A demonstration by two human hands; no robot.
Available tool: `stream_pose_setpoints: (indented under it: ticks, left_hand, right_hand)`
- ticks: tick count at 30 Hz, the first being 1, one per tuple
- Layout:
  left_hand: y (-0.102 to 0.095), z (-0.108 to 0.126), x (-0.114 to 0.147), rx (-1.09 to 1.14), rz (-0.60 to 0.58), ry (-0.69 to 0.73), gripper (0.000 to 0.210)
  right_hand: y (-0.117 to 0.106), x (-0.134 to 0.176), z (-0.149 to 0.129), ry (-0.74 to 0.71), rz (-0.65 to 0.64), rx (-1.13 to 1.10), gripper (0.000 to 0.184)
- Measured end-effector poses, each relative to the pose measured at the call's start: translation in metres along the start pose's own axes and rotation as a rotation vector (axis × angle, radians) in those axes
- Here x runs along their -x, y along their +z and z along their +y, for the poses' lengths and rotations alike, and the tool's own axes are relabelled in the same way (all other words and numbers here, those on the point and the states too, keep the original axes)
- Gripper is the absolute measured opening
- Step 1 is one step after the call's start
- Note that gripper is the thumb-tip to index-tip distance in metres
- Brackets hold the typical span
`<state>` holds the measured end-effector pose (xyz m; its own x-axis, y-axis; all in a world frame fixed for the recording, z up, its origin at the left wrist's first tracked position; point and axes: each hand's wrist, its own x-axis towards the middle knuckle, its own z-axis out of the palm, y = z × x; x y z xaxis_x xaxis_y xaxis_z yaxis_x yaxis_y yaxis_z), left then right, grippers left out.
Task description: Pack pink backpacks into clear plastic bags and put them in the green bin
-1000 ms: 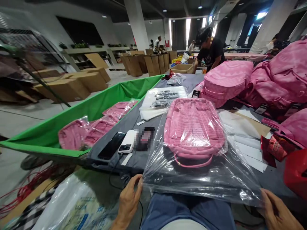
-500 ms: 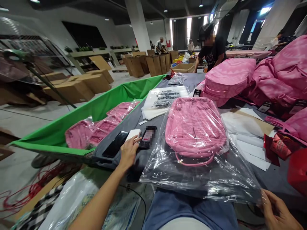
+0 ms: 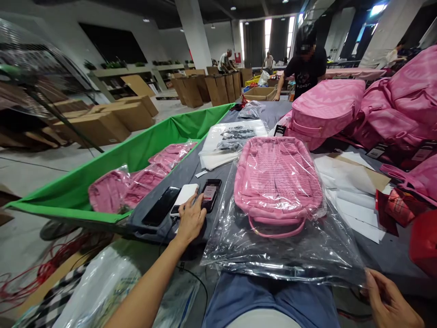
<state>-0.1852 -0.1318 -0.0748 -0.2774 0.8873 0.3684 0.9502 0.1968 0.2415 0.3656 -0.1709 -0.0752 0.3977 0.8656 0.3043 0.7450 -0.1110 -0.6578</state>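
Note:
A pink backpack [image 3: 278, 177] lies inside a clear plastic bag [image 3: 290, 255] on the dark cloth-covered table before me. My right hand [image 3: 389, 296] pinches the bag's near right corner between thumb and fingers. To the left, my left hand [image 3: 191, 218] has its fingers extended, the fingertips at the lower left of a lit phone [image 3: 210, 193]; whether they press the screen I cannot tell. Just beside that hand is a white power bank [image 3: 186, 196] with a cable. A second, dark-screened phone [image 3: 161, 206] rests further left.
A green fabric bin [image 3: 64, 207] with several bagged pink backpacks adjoins the table's left. Clear bags with dark print [image 3: 235, 136] lie behind. White paper sheets [image 3: 357, 214] and a pile of pink backpacks [image 3: 392, 109] are at right. Another person [image 3: 303, 68] stands beyond the table.
My left hand has shifted slightly right, from over the power bank towards the lit phone. My right hand still holds the bag's corner, slightly further left in view.

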Motion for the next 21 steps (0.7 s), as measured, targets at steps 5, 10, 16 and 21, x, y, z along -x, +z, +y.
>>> stream_pose_setpoints:
  ticks: [5, 10, 16, 21]
  left_hand:
    - [-0.002, 0.007, -0.002, 0.104, 0.094, -0.08, 0.055]
    - [-0.001, 0.008, -0.009, 0.121, 0.067, -0.139, 0.057]
    - [0.006, 0.008, -0.009, 0.098, 0.052, -0.12, 0.056]
    - [0.008, 0.007, -0.006, 0.118, 0.13, -0.107, 0.05]
  right_hand:
    - [0.003, 0.002, -0.003, -0.011, -0.005, -0.048, 0.082]
    - [0.004, 0.004, -0.001, -0.012, -0.028, -0.05, 0.082]
    - [0.002, 0.004, 0.005, -0.044, -0.049, -0.027, 0.078]
    - [0.002, 0.006, 0.003, -0.062, -0.048, -0.002, 0.076]
